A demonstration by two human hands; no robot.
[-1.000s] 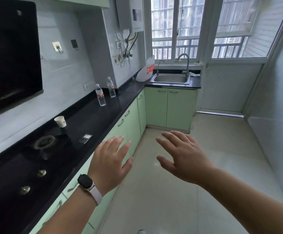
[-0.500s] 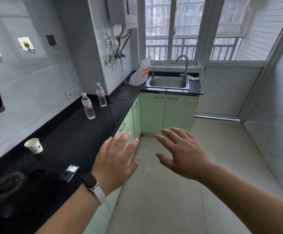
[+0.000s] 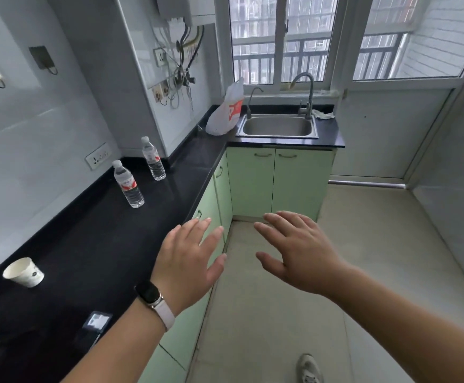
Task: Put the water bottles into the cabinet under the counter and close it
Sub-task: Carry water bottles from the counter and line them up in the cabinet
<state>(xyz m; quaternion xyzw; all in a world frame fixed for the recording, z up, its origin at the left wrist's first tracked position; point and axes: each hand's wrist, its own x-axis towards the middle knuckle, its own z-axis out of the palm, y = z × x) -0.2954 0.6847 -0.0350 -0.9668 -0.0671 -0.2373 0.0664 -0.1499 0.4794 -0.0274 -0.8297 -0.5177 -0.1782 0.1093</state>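
**A:** What stands on the black tabletop point(image 3: 100, 244)?

**B:** Two clear bottles with white caps, both upright and close to the wall. The nearer water bottle point(image 3: 129, 186) is out in the open. The farther water bottle point(image 3: 153, 158) stands by the corner of the wall, a little apart from the first.

**A:** And the hands?

**B:** The left hand point(image 3: 189, 261), with a watch point(image 3: 150, 294) on its wrist, hovers over the tabletop's front edge. Its fingers are straight and spread, and it holds nothing. The right hand point(image 3: 300, 255) hangs over the floor point(image 3: 266, 327) just beside it, palm down, also spread and empty. Both hands are well apart from the bottles.

**A:** The cabinet?

**B:** The pale green cabinet doors point(image 3: 251, 186) under the tabletop are closed.

**A:** Anything else up there?

**B:** A paper cup point(image 3: 24, 272) sits near the wall on the near side. At the far end, a plastic bag point(image 3: 226, 111) leans just beside the sink point(image 3: 277, 125), under the window.
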